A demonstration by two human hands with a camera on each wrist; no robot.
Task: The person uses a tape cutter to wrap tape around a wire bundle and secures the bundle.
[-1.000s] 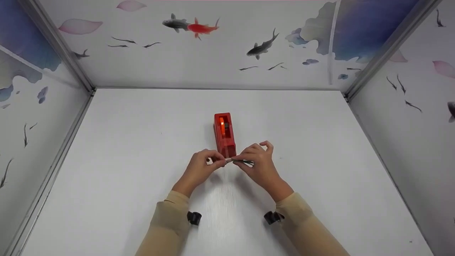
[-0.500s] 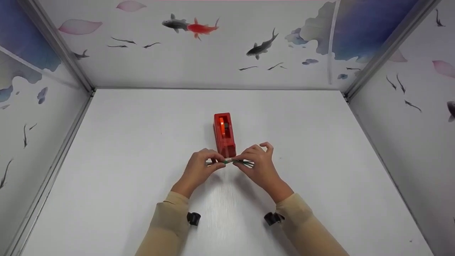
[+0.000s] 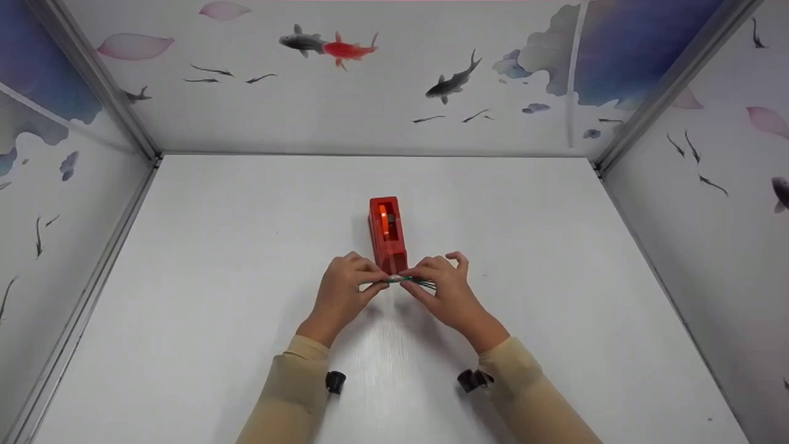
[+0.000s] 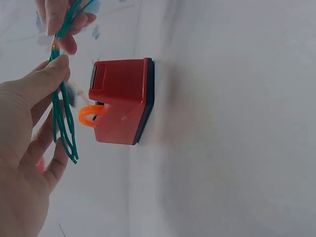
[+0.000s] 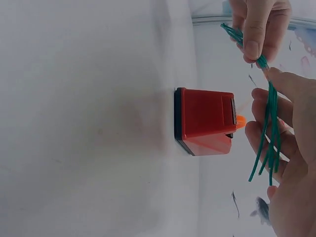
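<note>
- The green strings (image 5: pixel 272 103) were up in the air, held in a bunch between the left grip (image 3: pixel 346 283) and the right grip (image 3: pixel 447 290).
- The left grip pinched the bunch with its thumb and fingers. The right grip pinched it too, just beside that.
- A tiny pale, shiny bit (image 4: pixel 55 44) was on the bunch between the two pinches, too small to tell what it was.
- One second before, hardly any green showed between the grips from the head view. Now green showed there. Both grips had stayed in about the same place, and the red tape holder (image 3: pixel 389 246) had too.
- The left wrist view showed strings hanging by the left grip, with ends bent like loops. The right wrist view showed loose ends by the right grip. From the head, these were mostly hidden.
- Only the wrist views clearly showed the tape holder's little teeth. The head view looked down on its orange ring (image 3: pixel 383 217).
- The tape holder stood on the white counter (image 3: pixel 246 308), just past the grips.
</note>
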